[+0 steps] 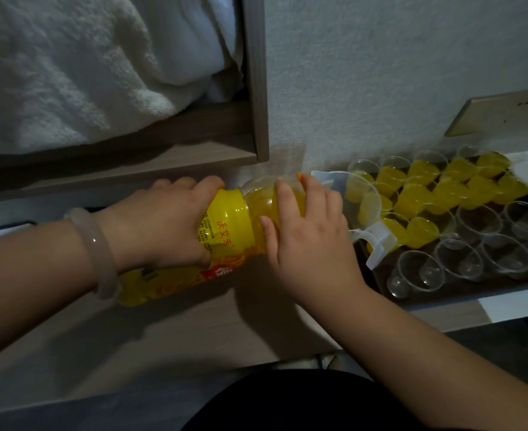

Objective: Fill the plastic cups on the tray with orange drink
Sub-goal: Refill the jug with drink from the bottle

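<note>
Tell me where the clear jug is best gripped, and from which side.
Likely the clear jug by its handle, from the near side: the handle juts toward the person, while cups crowd its far and right sides.

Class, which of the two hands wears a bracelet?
The left hand, gripping the bottle, has a bracelet at its wrist; the right hand, nearer the neck, has none.

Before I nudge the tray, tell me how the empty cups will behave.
The empty cups look thin and clear, so probably very light and easily crushed. Standing loose on the tray, they would likely tip or slide.
</note>
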